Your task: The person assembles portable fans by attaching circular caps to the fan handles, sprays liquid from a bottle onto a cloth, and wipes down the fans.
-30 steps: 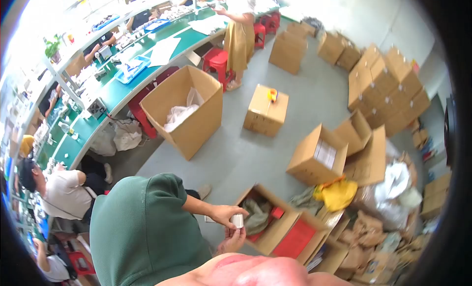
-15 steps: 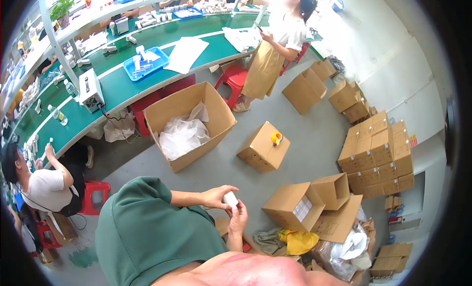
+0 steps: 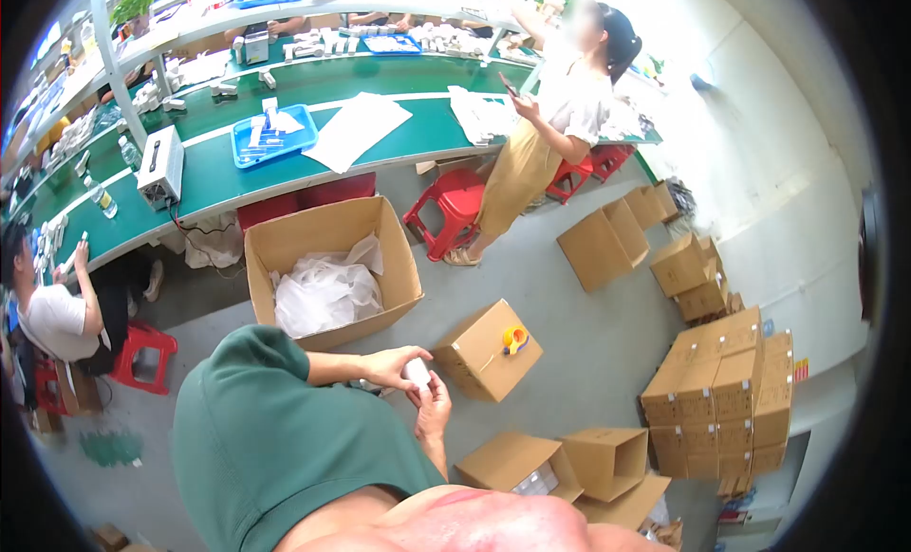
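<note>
A small white box [image 3: 416, 373] is held between my two hands in front of my body. The fingers of my left hand [image 3: 389, 366] are closed around its upper left side. From the lower right, my right hand [image 3: 433, 410] grips the same box with bent fingers. Beyond my hands, a closed carton [image 3: 479, 355] stands on the floor with a yellow tape dispenser [image 3: 513, 340] on top. Below and to the right is an open carton [image 3: 508, 457], with white boxes [image 3: 538, 480] inside.
A large open carton [image 3: 403, 282] holds white plastic bags. Behind it runs a green workbench [image 3: 399, 135] with a blue tray [image 3: 302, 139]. One person [image 3: 541, 163] stands by a red stool [image 3: 451, 203]; another [image 3: 62, 315] sits at left. Stacked cartons [image 3: 697, 391] stand at right.
My view has shifted, so the bench and stacked cartons sit differently in it. The white box stays in both hands and has turned slightly.
</note>
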{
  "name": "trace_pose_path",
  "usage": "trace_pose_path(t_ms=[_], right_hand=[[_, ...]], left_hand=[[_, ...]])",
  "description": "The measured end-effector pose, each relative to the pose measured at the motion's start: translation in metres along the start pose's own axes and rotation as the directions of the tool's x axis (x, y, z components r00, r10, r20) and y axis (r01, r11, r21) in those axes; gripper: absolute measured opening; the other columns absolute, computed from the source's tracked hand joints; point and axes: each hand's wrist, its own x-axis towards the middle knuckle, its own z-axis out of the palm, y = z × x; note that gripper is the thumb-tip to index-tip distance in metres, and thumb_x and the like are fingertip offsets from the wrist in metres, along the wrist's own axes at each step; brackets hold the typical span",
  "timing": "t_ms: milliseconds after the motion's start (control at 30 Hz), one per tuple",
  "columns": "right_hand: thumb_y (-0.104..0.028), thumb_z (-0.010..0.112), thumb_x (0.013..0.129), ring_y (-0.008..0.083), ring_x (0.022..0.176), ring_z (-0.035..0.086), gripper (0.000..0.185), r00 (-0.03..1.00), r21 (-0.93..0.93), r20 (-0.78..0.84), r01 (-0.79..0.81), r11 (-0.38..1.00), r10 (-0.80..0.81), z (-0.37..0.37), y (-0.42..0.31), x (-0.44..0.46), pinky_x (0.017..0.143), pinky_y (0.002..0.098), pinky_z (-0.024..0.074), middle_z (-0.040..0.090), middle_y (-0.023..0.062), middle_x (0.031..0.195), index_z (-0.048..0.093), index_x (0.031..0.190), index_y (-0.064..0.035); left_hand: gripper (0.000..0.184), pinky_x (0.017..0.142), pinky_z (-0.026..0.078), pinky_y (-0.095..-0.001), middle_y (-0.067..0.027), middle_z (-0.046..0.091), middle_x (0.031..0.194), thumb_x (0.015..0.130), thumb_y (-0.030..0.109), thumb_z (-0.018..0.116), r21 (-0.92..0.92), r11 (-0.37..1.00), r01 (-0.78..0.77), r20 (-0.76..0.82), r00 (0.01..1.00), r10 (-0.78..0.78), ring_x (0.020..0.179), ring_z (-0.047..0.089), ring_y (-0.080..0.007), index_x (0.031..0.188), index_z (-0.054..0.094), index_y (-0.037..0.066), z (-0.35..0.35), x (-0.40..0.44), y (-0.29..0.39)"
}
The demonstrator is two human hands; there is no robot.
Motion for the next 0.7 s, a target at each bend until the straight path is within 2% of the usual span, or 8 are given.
trace_pose_path(t_ms=[33, 133, 200, 400, 500, 633, 700], right_hand=[[-0.008, 0.061, 0.094, 0.0227, 0.108, 0.061, 0.041, 0.999, 0.034, 0.021, 0.028, 0.999, -0.029, -0.011, -0.013, 0.015, 0.088, 0.0382, 0.0587, 0.056, 0.013, 0.121, 0.05, 0.131, 0.0038], [-0.008, 0.062, 0.092, 0.0218, 0.109, 0.06, 0.042, 0.996, 0.058, 0.047, 0.071, 0.996, -0.074, -0.039, -0.043, 0.054, 0.09, 0.0384, 0.058, 0.055, 0.0122, 0.121, 0.049, 0.13, 0.0029], [-0.008, 0.061, 0.092, 0.0215, 0.109, 0.059, 0.042, 0.998, 0.051, 0.038, 0.052, 0.997, -0.054, -0.053, -0.059, 0.073, 0.091, 0.0383, 0.0576, 0.055, 0.0119, 0.121, 0.049, 0.13, 0.0026], [-0.005, 0.058, 0.092, 0.0225, 0.113, 0.058, 0.042, 0.99, 0.025, 0.086, 0.112, 0.993, -0.114, -0.085, -0.088, 0.123, 0.093, 0.0361, 0.0555, 0.054, 0.014, 0.125, 0.046, 0.132, 0.0041], [-0.005, 0.054, 0.093, 0.0225, 0.115, 0.058, 0.044, 0.994, -0.09, 0.087, 0.068, 0.994, -0.06, -0.09, -0.115, 0.146, 0.094, 0.0344, 0.0538, 0.054, 0.0158, 0.127, 0.044, 0.134, 0.0064], [-0.005, 0.049, 0.091, 0.0239, 0.115, 0.059, 0.049, 0.966, -0.309, 0.182, 0.234, 0.922, -0.184, -0.122, -0.114, 0.178, 0.094, 0.0343, 0.052, 0.056, 0.0193, 0.126, 0.04, 0.138, 0.0086], [-0.005, 0.049, 0.089, 0.0252, 0.114, 0.061, 0.053, 0.952, -0.378, 0.198, 0.296, 0.877, -0.235, -0.136, -0.119, 0.203, 0.094, 0.0348, 0.0514, 0.058, 0.0209, 0.125, 0.039, 0.139, 0.0098]], left_hand=[[0.073, 0.099, 0.047, -0.0424, -0.019, 0.055, 0.124, 0.076, 0.029, 0.078, -0.029, 0.999, 0.029, 0.052, 0.998, -0.027, 0.116, 0.056, -0.0332, 0.137, 0.044, 0.008, -0.004, 0.025, 0.004], [0.073, 0.1, 0.047, -0.0436, -0.0192, 0.053, 0.126, 0.076, 0.03, 0.077, 0.001, 0.999, -0.052, 0.072, 0.996, 0.052, 0.118, 0.055, -0.0342, 0.136, 0.043, 0.008, -0.009, 0.082, 0.019], [0.073, 0.102, 0.045, -0.0451, -0.0199, 0.052, 0.13, 0.076, 0.032, 0.076, 0.018, 0.999, -0.047, 0.075, 0.996, 0.046, 0.121, 0.052, -0.0359, 0.136, 0.043, 0.006, -0.006, 0.108, 0.024], [0.068, 0.098, 0.047, -0.0463, -0.0191, 0.052, 0.123, 0.076, 0.032, 0.077, 0.089, 0.995, -0.037, 0.034, 0.999, 0.034, 0.116, 0.054, -0.0371, 0.131, 0.045, 0.007, 0.0, 0.167, 0.035], [0.064, 0.096, 0.05, -0.0445, -0.0168, 0.053, 0.121, 0.075, 0.029, 0.079, 0.101, 0.995, -0.013, 0.007, 1.0, 0.012, 0.115, 0.056, -0.035, 0.127, 0.048, 0.008, 0.001, 0.197, 0.034], [0.064, 0.093, 0.051, -0.0441, -0.0162, 0.054, 0.12, 0.073, 0.029, 0.082, 0.115, 0.993, -0.034, 0.101, 0.995, 0.022, 0.111, 0.058, -0.034, 0.123, 0.05, 0.007, -0.01, 0.237, 0.034], [0.061, 0.093, 0.05, -0.0435, -0.0157, 0.055, 0.119, 0.076, 0.031, 0.081, 0.091, 0.987, -0.133, 0.121, 0.985, 0.122, 0.111, 0.057, -0.0344, 0.125, 0.051, 0.008, -0.02, 0.266, 0.034]])
